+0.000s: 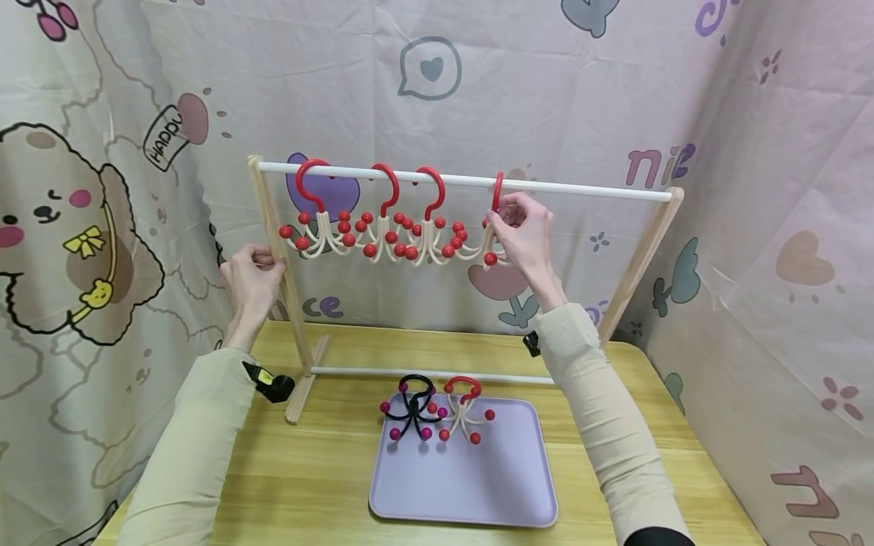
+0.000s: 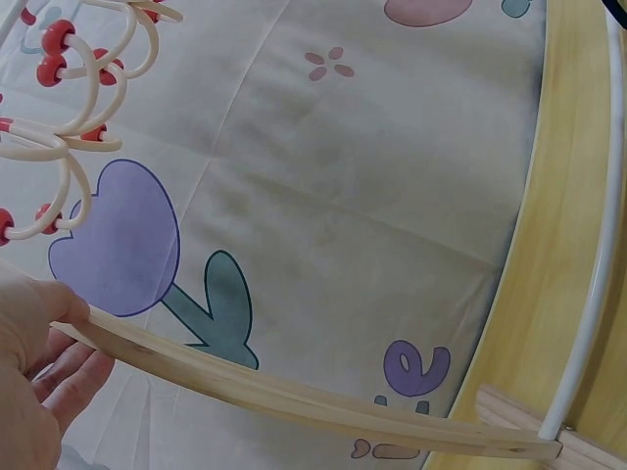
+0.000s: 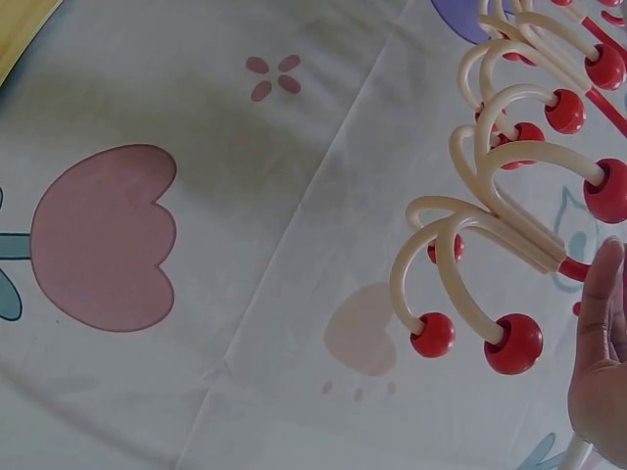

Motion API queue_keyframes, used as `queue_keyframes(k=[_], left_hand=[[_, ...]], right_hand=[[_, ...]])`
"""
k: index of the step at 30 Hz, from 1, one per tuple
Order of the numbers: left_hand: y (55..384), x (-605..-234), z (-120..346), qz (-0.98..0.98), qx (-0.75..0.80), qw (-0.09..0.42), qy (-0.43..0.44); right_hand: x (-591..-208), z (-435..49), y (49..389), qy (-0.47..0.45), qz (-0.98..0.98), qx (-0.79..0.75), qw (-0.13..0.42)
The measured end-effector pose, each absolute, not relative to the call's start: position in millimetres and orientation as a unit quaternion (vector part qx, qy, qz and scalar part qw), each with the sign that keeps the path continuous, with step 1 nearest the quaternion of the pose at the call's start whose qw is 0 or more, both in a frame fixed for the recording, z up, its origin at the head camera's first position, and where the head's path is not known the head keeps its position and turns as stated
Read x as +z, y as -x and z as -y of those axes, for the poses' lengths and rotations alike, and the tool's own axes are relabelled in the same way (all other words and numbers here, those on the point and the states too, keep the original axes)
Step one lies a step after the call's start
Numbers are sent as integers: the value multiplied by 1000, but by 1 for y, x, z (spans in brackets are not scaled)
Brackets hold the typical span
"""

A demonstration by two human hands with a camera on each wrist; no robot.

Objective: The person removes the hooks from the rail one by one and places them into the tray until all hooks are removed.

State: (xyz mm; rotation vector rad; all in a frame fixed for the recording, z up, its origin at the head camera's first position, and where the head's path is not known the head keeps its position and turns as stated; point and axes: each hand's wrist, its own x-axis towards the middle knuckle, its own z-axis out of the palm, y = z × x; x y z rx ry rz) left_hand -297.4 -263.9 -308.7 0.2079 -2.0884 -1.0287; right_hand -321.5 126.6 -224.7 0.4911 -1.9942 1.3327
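Observation:
A wooden rack with a white top rail point(image 1: 587, 189) stands on the table. My left hand point(image 1: 253, 279) holds its left upright point(image 1: 293, 307) between thumb and fingers. At the rail, my right hand point(image 1: 527, 233) pinches a hook hanger point(image 1: 498, 188), red at the hook with cream curved arms tipped by red balls. Its hook reaches the rail; in the right wrist view the fingers point(image 3: 600, 323) are at the base of the red hook. Three similar hangers point(image 1: 322, 236) hang to its left, at the left and middle of the rail.
A lilac tray point(image 1: 464, 485) lies on the wooden table point(image 1: 300, 478) in front of the rack. On it are a black hanger point(image 1: 413, 409) with magenta balls and a red-hooked cream hanger point(image 1: 464, 413). A lower white bar point(image 1: 382, 371) joins the rack's feet. Printed cloth hangs behind and beside.

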Motion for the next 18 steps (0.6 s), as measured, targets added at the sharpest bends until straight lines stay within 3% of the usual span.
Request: queue_keyframes(k=[18], left_hand=[[296, -309, 263, 828, -397, 387, -88]], right_hand=[[-223, -129, 320, -195, 742, 548, 333]])
